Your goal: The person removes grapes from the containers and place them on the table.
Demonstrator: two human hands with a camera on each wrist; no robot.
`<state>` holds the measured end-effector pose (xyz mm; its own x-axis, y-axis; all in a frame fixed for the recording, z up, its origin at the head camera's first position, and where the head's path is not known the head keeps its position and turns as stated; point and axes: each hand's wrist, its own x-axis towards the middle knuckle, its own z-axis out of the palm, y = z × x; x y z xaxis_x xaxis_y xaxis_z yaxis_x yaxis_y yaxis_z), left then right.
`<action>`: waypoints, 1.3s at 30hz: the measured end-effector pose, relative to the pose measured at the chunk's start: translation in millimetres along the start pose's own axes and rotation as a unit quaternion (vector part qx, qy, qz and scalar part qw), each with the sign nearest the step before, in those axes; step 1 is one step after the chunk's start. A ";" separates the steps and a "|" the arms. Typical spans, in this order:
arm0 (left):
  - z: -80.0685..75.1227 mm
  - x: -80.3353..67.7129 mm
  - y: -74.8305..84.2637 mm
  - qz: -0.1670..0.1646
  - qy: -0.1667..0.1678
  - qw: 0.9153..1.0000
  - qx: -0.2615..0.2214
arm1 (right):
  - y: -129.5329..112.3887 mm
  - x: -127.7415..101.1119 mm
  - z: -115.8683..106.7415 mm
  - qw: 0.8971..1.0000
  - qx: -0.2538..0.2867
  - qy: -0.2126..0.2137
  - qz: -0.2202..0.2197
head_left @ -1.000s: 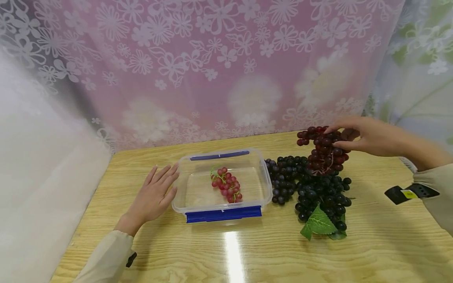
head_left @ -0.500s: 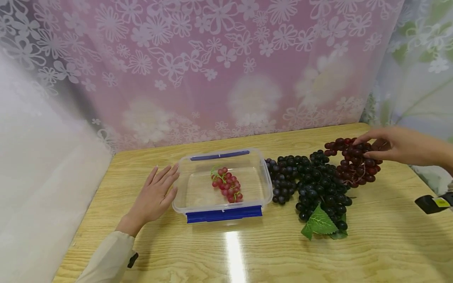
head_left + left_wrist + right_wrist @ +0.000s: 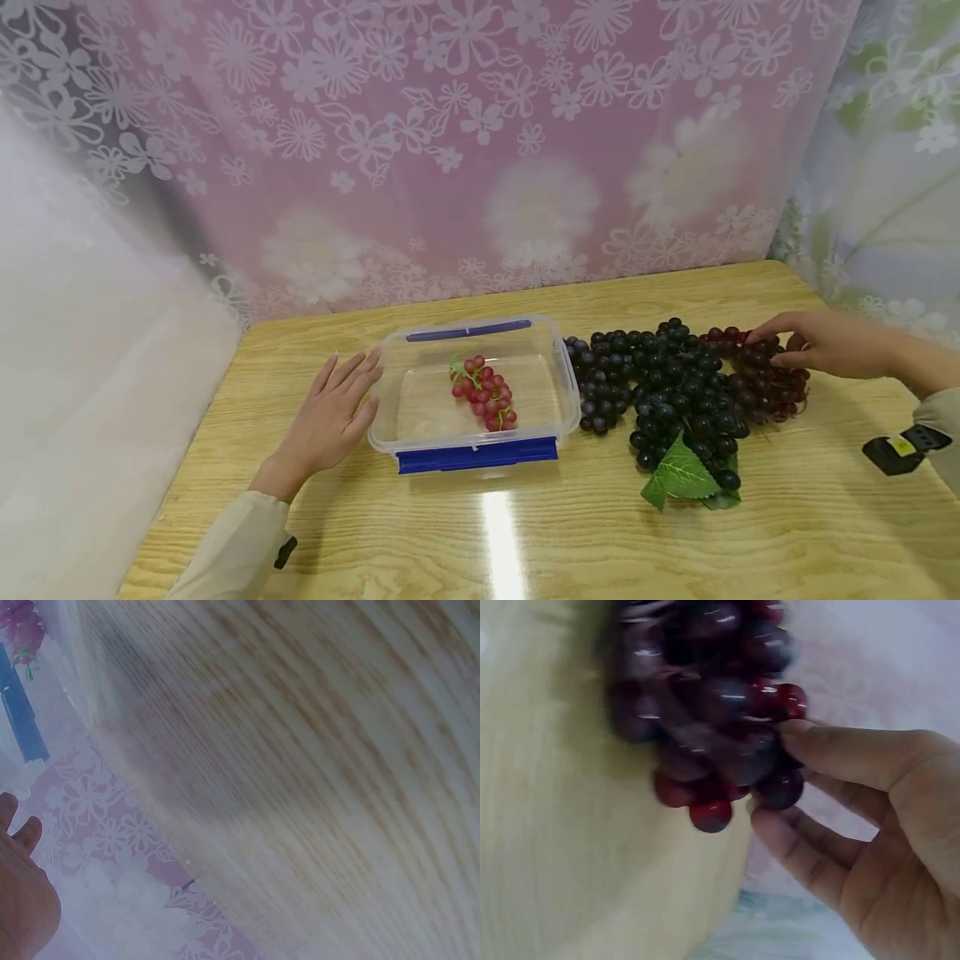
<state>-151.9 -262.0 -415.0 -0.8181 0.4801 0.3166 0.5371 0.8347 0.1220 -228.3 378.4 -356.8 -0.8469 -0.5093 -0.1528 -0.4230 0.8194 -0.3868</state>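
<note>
My right hand [image 3: 778,348] pinches the top of a dark red grape bunch [image 3: 768,385] that lies on the wooden table [image 3: 525,533], at the right end of a pile of black grapes [image 3: 660,387]. Seen from the right wrist, the thumb and fingers of that hand [image 3: 776,776] curl round the red grapes [image 3: 705,727]. My left hand [image 3: 341,400] lies flat on the table, fingertips against the left wall of a clear plastic container [image 3: 390,429]. A small red grape bunch [image 3: 483,392] lies inside the container. The left wrist view shows only my palm [image 3: 22,900] and blurred table.
The container has blue clips at the front [image 3: 476,455] and the back. A green leaf [image 3: 678,479] sticks out below the black grapes. A pink flowered curtain [image 3: 480,150] hangs behind the table and white cloth stands to the left. The table edge is near on the right.
My right hand has carried the dark red bunch rightwards and down from above the black pile onto the table beside it. The left hand has not moved.
</note>
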 end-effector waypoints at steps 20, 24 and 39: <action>0.4 -0.1 0.5 -0.008 -0.004 1.000 -0.001 | -11.1 13.5 17.8 1.000 -0.023 0.017 -0.002; -0.7 -0.1 1.1 -0.009 -0.007 1.000 -0.004 | -9.7 11.5 18.8 0.999 -0.022 0.030 -0.008; -0.2 -1.0 0.5 -0.002 -0.009 1.000 0.006 | -9.1 -1.5 14.6 0.998 -0.022 0.063 -0.023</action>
<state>-150.8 -262.1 -415.1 -0.8236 0.4819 0.2992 0.5317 0.8396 0.1111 -218.5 367.9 -366.3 -0.8586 -0.5122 -0.0195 -0.4742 0.8082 -0.3492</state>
